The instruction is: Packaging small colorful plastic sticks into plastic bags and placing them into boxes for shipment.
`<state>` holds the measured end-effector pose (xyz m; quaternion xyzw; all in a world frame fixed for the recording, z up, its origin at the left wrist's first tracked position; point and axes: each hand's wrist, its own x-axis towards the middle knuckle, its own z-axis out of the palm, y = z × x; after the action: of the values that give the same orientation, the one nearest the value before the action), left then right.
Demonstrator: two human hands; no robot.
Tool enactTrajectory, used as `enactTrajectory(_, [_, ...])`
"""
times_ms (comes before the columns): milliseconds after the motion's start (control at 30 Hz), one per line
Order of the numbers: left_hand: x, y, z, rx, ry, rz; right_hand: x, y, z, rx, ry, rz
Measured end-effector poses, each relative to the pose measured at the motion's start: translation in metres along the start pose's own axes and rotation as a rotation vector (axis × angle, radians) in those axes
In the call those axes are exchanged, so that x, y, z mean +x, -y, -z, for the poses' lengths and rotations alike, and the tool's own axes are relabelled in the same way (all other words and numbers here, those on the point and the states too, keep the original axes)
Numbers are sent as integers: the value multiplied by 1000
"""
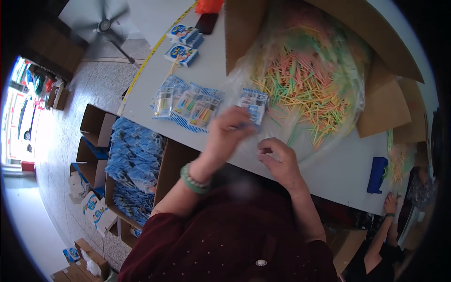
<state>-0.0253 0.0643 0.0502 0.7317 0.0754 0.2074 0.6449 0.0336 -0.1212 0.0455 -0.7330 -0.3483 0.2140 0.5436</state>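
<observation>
My left hand (230, 130), with a green bracelet at the wrist, is slightly blurred above the table's front edge. Its fingers pinch together around something small and bluish that I cannot make out. To its right, my right hand (280, 160) has its thumb and curled forefinger apart, with nothing visible between them. Just beyond the left hand lies a blue-and-white striped packet (254, 104). Several clear-windowed packets (188, 104) holding coloured sticks overlap on the table to the left. A heap of thin pink, green and yellow sticks (305, 84) fills a clear plastic bag (353, 101) at the right.
Cardboard flaps (383, 101) surround the bag. Two small blue-and-white boxes (182, 54) and a dark phone (206, 23) lie at the far left. A carton (162, 181) of blue packets stands beside the table. A blue tape dispenser (377, 175) and another person's hand (390, 203) are at right.
</observation>
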Motion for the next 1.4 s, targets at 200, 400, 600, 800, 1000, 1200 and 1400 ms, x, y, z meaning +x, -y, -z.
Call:
enactTrajectory(200, [27,41,72,1249,-339,-115,9,-4,1,-154,-65,-55])
enactTrajectory(400, [28,27,106,1192,-498,-208,42,12,-40,-167,-16,4])
enactTrajectory(600, [43,58,193,1137,-405,318,96,35,-98,-783,218,-152])
enactTrajectory(800, [48,69,212,689,-222,468,121,33,-118,-811,192,-246])
enactTrajectory(1000, [33,46,184,514,-218,536,128,25,-126,-843,116,-241])
enactTrajectory(1200, [22,42,205,51,-136,427,132,34,-127,-759,112,-261])
enactTrajectory(1400, [29,40,212,13,69,581,139,25,-127,-681,15,-309])
